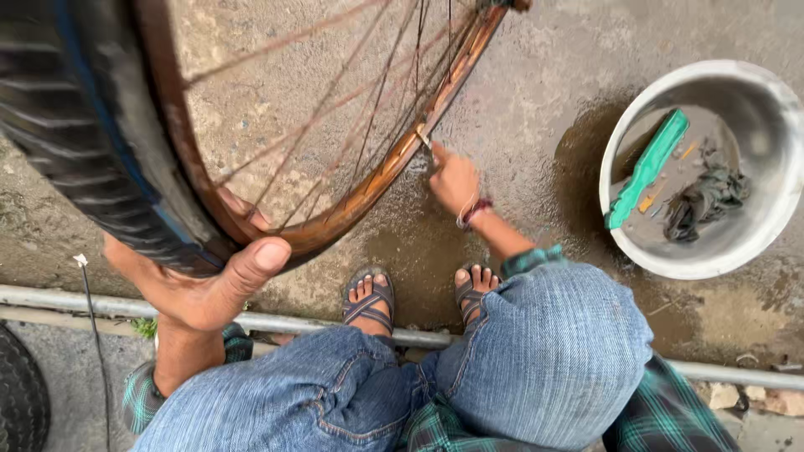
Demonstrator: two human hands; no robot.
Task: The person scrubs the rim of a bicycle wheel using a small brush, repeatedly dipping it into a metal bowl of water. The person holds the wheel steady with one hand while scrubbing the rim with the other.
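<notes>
The left hand (201,285) grips the tyre (75,142) at seven o'clock. The right hand (452,180) pinches the valve (425,141) on the rusty rim (368,188). Hold the wheel steady and turn gently.

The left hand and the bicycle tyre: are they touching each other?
Touching. The head view shows the left hand wrapped around the black tyre and the rusty rim, with the thumb pressed across the tyre's edge and no gap visible.

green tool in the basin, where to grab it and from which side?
Grip the green tool on its upper half, coming from above. It leans slantwise against the basin wall, top end raised and free; the lower end sits near the floor by small bits and a dark rag.
</notes>
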